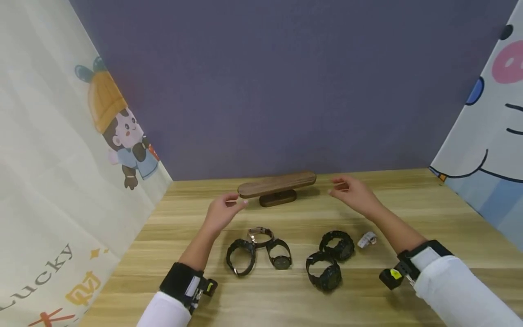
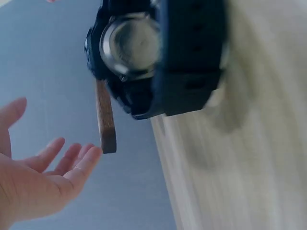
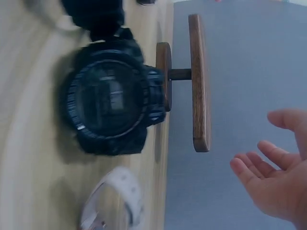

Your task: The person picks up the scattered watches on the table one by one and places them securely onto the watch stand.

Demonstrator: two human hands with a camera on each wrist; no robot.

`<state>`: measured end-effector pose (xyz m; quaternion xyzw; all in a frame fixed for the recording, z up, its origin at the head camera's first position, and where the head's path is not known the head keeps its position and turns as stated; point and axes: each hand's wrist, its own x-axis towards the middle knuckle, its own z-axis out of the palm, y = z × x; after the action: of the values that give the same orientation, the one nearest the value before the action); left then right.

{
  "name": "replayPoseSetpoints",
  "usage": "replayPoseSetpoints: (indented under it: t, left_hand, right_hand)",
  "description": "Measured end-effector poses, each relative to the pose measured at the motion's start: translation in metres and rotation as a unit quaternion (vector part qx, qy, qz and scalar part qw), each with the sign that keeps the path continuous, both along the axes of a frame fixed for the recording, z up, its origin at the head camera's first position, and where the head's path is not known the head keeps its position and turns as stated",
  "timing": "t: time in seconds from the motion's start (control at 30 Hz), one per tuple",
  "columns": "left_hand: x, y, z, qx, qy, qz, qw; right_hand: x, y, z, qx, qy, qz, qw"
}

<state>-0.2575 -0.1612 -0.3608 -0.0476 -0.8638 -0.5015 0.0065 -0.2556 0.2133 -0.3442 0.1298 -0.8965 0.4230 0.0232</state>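
Note:
A dark wooden display stand [image 1: 278, 184], a rounded bar on a small oval base [image 1: 278, 199], stands at the back of the table. My left hand [image 1: 220, 212] is at the bar's left end, fingers relaxed; whether a fingertip touches it I cannot tell. Off the bar's right end, my right hand [image 1: 356, 196] hovers with loosely bent fingers, holding nothing. Nearer me lie a black watch [image 1: 241, 257], a brown-strapped watch [image 1: 260, 236] and a slim black watch [image 1: 279, 255]. Two chunky black watches [image 1: 324, 272] lie to the right, beside a small white watch [image 1: 367, 239].
The light wooden table [image 1: 184, 290] meets a dark blue-grey wall panel [image 1: 286, 91] behind the stand. Printed cartoon curtains hang at the left [image 1: 49, 136] and right [image 1: 494, 150]. A strapped camera sits on each wrist.

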Motion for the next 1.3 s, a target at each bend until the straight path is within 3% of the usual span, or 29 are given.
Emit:
replayPoseSetpoints:
  t: [0.2,0.37,0.47,0.67,0.87,0.97,1.17,1.3]
  left_hand:
    - [-0.030,-0.003,0.008,0.092,-0.060,0.026,0.9936]
    - [-0.048,-0.008,0.011,0.199,-0.106,0.038,0.9735]
    - [-0.054,-0.013,0.006,0.238,-0.138,0.046,0.9603]
    - [-0.058,-0.023,-0.007,0.272,-0.185,0.082,0.9407]
    - [-0.064,-0.020,-0.010,0.317,-0.201,0.077,0.9239]
    - [-0.067,-0.014,-0.011,0.322,-0.200,0.074,0.9226]
    - [-0.070,-0.004,-0.011,0.296,-0.180,0.089,0.9338]
    - [-0.073,0.000,-0.009,0.288,-0.169,0.106,0.9367]
  right_hand:
    - [-0.034,-0.006,0.001,-0.031,-0.035,-0.026,0.9986]
    - [-0.056,-0.009,-0.005,-0.086,-0.062,-0.038,0.9937]
    - [-0.066,-0.011,-0.014,-0.117,-0.086,-0.038,0.9887]
    - [-0.081,-0.023,-0.034,-0.174,-0.126,-0.045,0.9756]
    - [-0.092,-0.031,-0.044,-0.233,-0.151,-0.067,0.9582]
    - [-0.096,-0.032,-0.046,-0.259,-0.166,-0.068,0.9490]
    - [-0.098,-0.034,-0.044,-0.295,-0.193,-0.062,0.9337]
    - [-0.098,-0.034,-0.039,-0.296,-0.208,-0.071,0.9295]
